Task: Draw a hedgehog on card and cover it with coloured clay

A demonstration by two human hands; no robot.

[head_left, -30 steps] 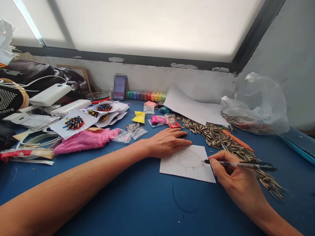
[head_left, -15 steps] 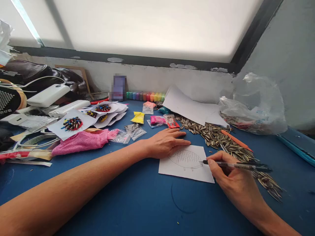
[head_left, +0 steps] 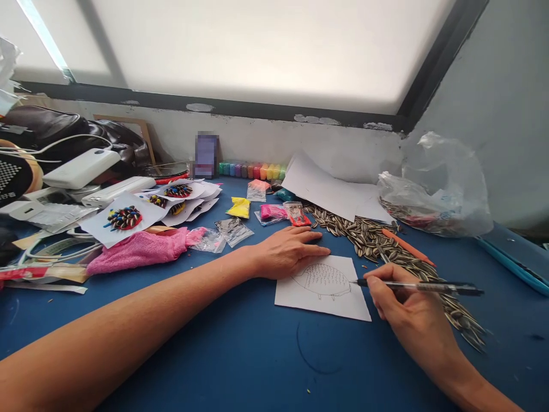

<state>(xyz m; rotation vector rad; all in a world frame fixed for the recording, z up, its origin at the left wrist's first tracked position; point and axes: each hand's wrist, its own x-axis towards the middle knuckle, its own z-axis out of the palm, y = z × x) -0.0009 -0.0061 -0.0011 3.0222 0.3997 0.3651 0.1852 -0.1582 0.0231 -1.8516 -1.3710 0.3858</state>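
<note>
A pen (head_left: 412, 284) is gripped in my right hand (head_left: 412, 312), its tip at the right end of an ink drawing on a small white sheet (head_left: 295, 296). The drawing (head_left: 326, 279) shows a rounded animal body filled with short marks, with small legs below. My left hand (head_left: 289, 250) lies flat across the sheet's upper left corner, fingers stretched to the right and covering part of the drawing. Sunflower seeds (head_left: 369, 240) are heaped just beyond the sheet and run behind my right hand.
An orange stick-shaped thing (head_left: 409, 247) lies on the seeds. Behind them are white paper (head_left: 330, 189) and a plastic bag (head_left: 441, 194). Small clay packets, including a yellow one (head_left: 239, 208), stand mid-table. At left are decorated cards (head_left: 100, 220), a pink cloth (head_left: 137, 253) and white power banks (head_left: 81, 167).
My right hand has shifted slightly right, and the pen now lies at a flatter angle with its tip near the drawing's right edge. My left hand stays on the sheet.
</note>
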